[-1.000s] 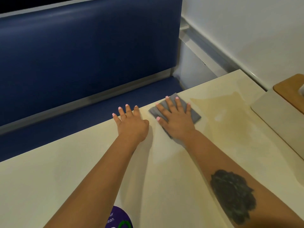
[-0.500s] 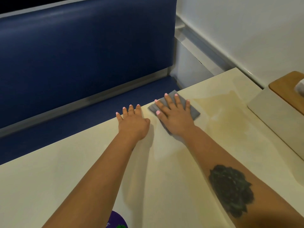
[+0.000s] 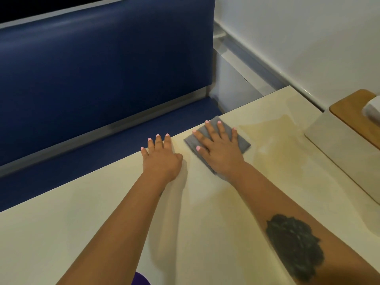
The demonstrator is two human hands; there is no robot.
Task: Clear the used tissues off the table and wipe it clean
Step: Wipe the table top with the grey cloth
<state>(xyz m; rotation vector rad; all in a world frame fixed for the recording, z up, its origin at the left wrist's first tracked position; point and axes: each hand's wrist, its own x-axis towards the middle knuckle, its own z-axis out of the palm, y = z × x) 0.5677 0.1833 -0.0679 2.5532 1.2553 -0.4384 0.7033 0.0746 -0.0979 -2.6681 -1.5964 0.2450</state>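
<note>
A folded grey cloth [image 3: 243,141] lies flat on the cream table [image 3: 102,223] near its far edge. My right hand [image 3: 218,149] presses down on the cloth with straight, spread fingers. My left hand [image 3: 162,159] rests flat on the bare table just left of the cloth, fingertips reaching over the far edge. A damp, darker sheen [image 3: 273,145] covers the table to the right of the cloth. No tissues are in view.
A blue padded bench [image 3: 102,79] stands beyond the table's far edge. A white wall [image 3: 308,38] runs along the right. At the right edge a pale board [image 3: 337,145] and a wooden tray [image 3: 349,112] sit on the table.
My right hand and the cloth have stayed near the far edge, sliding only slightly. My left hand has kept its place on the table.
</note>
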